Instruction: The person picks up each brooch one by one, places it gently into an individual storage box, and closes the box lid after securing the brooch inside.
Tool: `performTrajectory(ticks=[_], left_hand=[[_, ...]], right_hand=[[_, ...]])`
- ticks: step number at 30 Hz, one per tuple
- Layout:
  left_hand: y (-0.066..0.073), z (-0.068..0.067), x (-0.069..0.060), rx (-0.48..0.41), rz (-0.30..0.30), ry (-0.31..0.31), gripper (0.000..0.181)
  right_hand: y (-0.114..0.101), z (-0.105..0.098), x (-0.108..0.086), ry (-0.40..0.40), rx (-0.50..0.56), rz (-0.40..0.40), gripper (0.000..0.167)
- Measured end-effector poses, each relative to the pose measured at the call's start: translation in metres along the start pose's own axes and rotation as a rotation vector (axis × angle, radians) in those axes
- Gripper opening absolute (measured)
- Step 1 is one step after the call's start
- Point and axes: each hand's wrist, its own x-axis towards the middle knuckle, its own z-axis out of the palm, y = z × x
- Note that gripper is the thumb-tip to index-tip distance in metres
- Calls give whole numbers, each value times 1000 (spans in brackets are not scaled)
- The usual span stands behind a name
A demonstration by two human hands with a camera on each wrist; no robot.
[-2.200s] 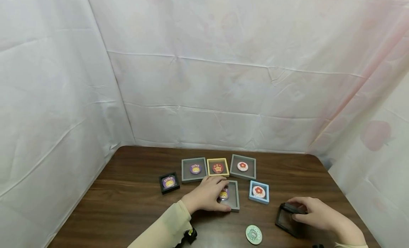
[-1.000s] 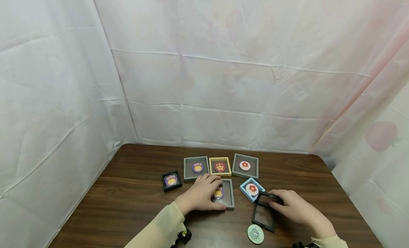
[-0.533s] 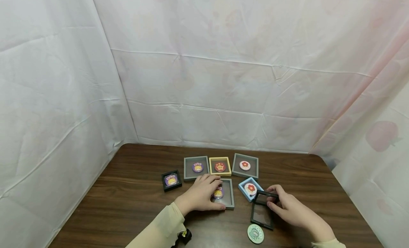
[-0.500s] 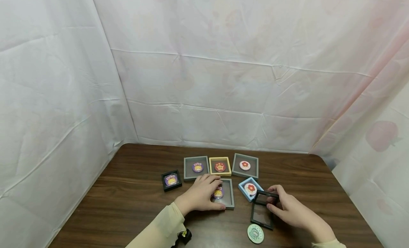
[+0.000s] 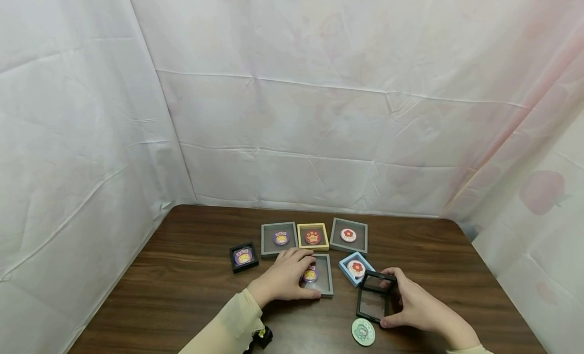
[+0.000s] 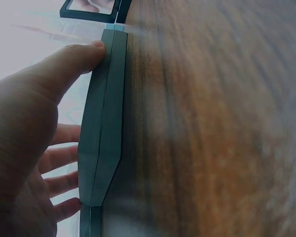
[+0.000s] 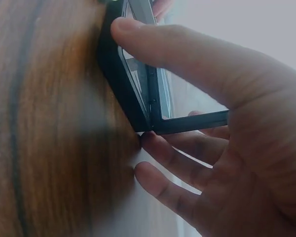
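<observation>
My left hand (image 5: 287, 277) lies over a grey display frame (image 5: 325, 275), thumb on its near edge and fingers across its far left side. The frame stays flat, with a round purple badge (image 5: 310, 274) under its clear film. My right hand (image 5: 415, 303) holds a black display frame (image 5: 373, 304) at its right side, thumb at the near edge. That black frame (image 7: 123, 84) is unfolded at the hinge, one half on the table and the other raised. A round green badge (image 5: 363, 332) lies loose just in front of it.
A light-blue frame (image 5: 345, 275) with a flower badge touches or nearly touches the black frame's back. Behind stand a grey frame (image 5: 269, 250), a yellow frame (image 5: 312, 224) and another grey frame (image 5: 360, 242). A small black frame (image 5: 246, 269) sits further left.
My right hand has brought the black frame leftward to behind the green badge, and the blue frame has turned and shifted left. The right thumb has just moved to the near edge.
</observation>
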Motion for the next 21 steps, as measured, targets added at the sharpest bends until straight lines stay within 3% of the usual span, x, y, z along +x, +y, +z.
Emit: performTrajectory(ticks=[9,21], left_hand=[[-1,1,0,10,-1,7,89],[0,0,1,19,-6,-1,88]], right_hand=[[0,4,-1,52,-69,-23,100],[0,5,1,65,-71,-46,98]])
